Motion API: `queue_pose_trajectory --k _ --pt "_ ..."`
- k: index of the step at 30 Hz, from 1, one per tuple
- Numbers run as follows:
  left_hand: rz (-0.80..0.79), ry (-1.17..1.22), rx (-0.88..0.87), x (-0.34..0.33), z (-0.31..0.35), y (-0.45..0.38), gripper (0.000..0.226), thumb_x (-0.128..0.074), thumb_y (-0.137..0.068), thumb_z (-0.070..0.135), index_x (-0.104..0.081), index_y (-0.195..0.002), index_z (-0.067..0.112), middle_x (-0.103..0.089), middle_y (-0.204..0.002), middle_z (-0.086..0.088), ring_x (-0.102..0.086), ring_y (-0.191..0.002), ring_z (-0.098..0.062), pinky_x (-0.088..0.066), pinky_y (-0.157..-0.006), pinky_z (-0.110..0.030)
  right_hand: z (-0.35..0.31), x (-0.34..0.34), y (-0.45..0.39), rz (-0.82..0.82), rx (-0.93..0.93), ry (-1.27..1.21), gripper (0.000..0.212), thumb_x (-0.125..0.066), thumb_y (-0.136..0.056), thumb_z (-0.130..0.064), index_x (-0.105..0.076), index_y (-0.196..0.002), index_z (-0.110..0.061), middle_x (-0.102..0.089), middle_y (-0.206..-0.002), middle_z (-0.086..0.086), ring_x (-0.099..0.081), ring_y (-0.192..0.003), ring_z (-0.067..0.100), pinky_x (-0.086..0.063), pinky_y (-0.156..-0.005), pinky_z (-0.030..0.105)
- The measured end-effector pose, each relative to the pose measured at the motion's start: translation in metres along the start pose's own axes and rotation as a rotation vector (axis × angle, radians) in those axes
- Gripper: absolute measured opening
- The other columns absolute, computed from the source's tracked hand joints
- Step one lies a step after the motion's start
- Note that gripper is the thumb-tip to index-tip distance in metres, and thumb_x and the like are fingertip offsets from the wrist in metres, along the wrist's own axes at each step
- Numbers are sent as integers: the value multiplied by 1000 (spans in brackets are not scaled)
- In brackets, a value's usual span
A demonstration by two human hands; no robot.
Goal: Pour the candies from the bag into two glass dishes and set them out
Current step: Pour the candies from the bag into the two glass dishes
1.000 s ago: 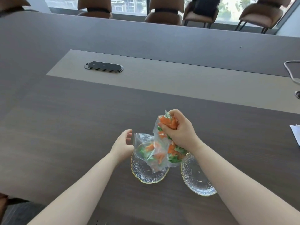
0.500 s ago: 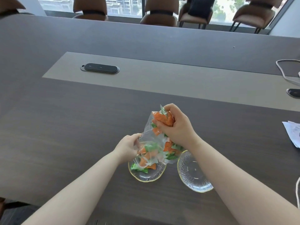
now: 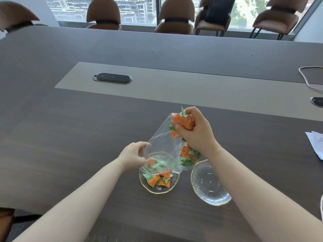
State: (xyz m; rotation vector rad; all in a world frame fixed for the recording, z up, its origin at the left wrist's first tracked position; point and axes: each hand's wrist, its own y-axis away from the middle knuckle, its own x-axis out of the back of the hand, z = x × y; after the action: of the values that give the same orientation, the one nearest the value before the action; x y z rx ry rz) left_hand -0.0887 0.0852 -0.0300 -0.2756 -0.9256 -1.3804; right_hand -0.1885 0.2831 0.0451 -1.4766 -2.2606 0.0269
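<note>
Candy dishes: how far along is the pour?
Done: some orange and green candies already lie in the left dish. In hand: the right hand grips the clear bag tilted over that dish, and the left hand holds its lower edge; many candies remain inside. Left: the right dish holds nothing yet, and neither dish is set out.

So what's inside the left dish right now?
Orange and green candies lie piled in the left dish. The bag mouth hangs over its far half, so what lies there shows only blurred through the plastic.
</note>
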Motion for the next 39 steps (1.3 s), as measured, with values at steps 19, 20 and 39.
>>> queue_pose_trajectory --k 19,20,39 --pt "13 53 -113 -38 85 0 49 -42 -67 5 -63 -109 20 -55 -75 15 -62 -92 -22 -51 -87 -34 16 97 18 211 -59 37 37 -75 -76 -23 -41 -76 -37 -51 -72 -15 -51 -59 -10 -40 -58 3" --pt "-1 53 -127 -45 92 -2 47 -43 -68 5 -63 -108 20 -57 -78 14 -62 -93 -21 -51 -90 -33 19 105 20 223 -66 49 36 -75 -76 -24 -41 -76 -37 -52 -72 -15 -51 -60 -10 -41 -59 3" --pt "-251 -205 -45 -143 106 -8 34 -56 -78 14 -61 -112 19 -69 -103 -5 -62 -101 -24 -47 -87 -28 73 146 48 -12 -77 355 38 -75 -73 -40 -52 -97 -22 -49 -62 -18 -49 -60 3 -47 -69 31"
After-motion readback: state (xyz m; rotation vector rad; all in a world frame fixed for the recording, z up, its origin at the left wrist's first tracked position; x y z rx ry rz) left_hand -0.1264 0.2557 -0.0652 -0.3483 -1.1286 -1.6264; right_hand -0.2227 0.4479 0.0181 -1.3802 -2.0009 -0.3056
